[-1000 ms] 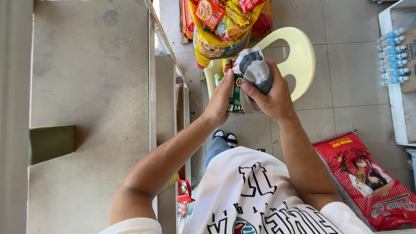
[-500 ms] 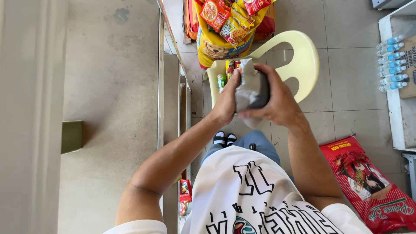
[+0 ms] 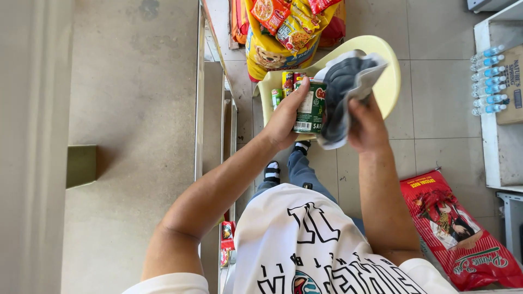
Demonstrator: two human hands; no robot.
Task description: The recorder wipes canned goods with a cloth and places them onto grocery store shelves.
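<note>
The left hand (image 3: 286, 121) has its fingers clamped round a green can (image 3: 310, 108), held up over a pale yellow plastic chair (image 3: 388, 81). The right hand (image 3: 366, 124) grips a grey cloth (image 3: 346, 87), fingers shut on it, w/ the cloth touching the can. More small cans (image 3: 287, 83) sit on the chair seat.

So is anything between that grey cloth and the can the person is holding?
Nothing visible does. The left hand grips the green can from its side, and the right hand holds the grey cloth right beside the can, seemingly against its other side. The pale yellow chair lies beneath them.
</note>
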